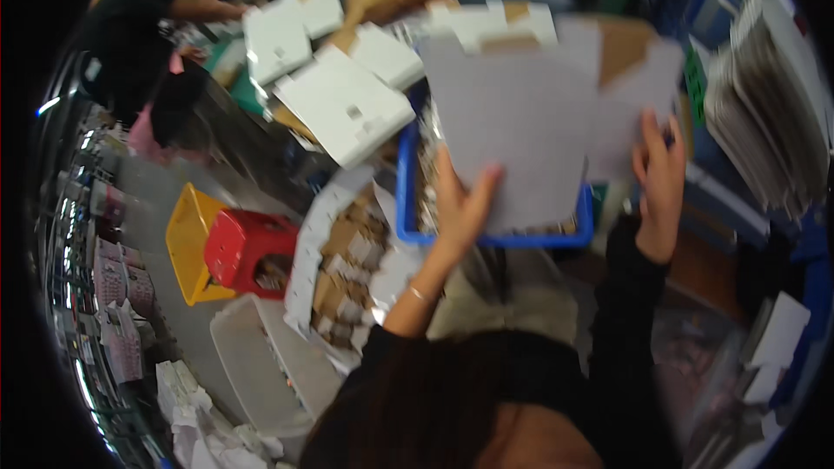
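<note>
In front of me, a large flat white cardboard sheet [521, 122] with a brown patch near its upper right corner is held over a blue plastic bin [495, 240]. My left hand [462, 208] grips its lower left part, the thumb lying on the face and some fingers hidden. At the right side, my right hand [662, 182] holds the sheet's edge with bent fingers. Small pieces in the bin show past the sheet, too blurred to name. Flat white cartons [343, 108] lie to the left of the sheet.
A red stool [252, 247] stands beside a yellow crate [193, 243] on the left. Nearer me are a container of brown cardboard pieces [347, 274] and a translucent bin [252, 356]. Stacked cardboard sheets [764, 104] stand at right. Another person [143, 43] works at far left.
</note>
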A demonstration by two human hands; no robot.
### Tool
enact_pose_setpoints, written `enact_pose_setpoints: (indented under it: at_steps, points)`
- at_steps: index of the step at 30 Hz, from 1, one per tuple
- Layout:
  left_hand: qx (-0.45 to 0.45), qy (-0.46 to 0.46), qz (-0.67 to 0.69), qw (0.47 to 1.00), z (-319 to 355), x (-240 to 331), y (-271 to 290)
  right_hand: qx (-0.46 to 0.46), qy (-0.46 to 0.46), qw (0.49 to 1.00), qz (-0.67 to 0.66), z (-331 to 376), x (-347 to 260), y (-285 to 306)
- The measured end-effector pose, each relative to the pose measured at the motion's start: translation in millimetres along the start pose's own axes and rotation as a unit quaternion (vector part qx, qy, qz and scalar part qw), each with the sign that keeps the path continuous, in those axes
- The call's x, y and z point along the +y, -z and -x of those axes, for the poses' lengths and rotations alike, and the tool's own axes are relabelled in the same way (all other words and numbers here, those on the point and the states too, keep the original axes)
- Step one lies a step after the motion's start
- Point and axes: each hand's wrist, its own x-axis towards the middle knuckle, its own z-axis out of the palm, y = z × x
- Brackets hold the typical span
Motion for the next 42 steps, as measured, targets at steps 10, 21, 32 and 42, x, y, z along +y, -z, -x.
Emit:
enact_pose_setpoints:
  at_steps: [10, 21, 32, 42]
  points:
    - [0.040, 0.206, -0.009, 0.978, -10, -43, -20, -0.049, 0.338, 0.900, -0.270, 75, 26, -20]
    - [0.049, 0.174, -0.080, 0.980, 3, -52, -23, -0.154, 0.246, 0.897, -0.334, 87, 64, -23]
    - [0.031, 0.181, -0.102, 0.978, 4, -53, -21, -0.260, 0.192, 0.929, -0.181, 70, 43, -32]
    - [0.028, 0.191, -0.139, 0.971, 4, -48, -20, -0.310, 0.325, 0.886, -0.117, 99, 60, -35]
